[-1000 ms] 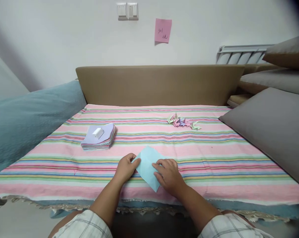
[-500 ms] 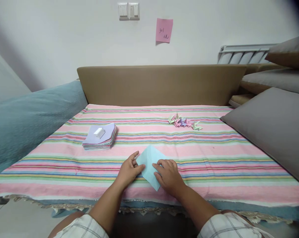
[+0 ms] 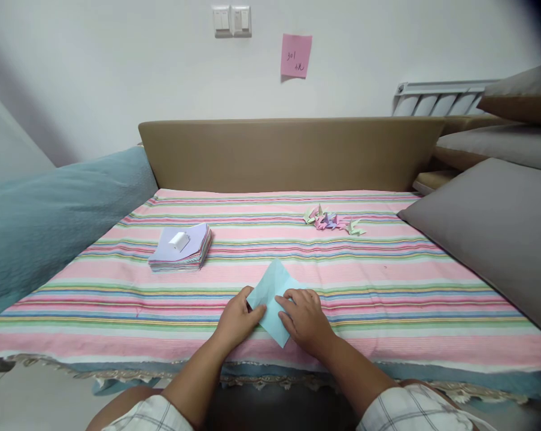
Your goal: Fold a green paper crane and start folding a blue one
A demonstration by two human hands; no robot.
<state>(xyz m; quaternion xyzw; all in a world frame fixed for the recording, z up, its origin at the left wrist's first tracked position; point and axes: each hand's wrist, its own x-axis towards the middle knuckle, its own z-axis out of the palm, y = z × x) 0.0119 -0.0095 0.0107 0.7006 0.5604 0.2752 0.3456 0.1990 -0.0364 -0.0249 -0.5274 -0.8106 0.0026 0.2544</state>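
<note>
- Blue paper (image 3: 271, 290): left hand (image 3: 239, 317) pinches 1 edge, fingers seemingly beneath.
- Right hand (image 3: 305, 318), loosely spread, presses it down.
- Steady right-hand pressure should prevent slipping.

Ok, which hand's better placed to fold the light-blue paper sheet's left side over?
Left, likely: the left hand holds the light-blue paper sheet at its left corner; the right hand rests on its right side.

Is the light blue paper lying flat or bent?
The light blue paper is bent: its left part, held by the left hand, looks darker, meeting the lighter right part at a crease.
</note>
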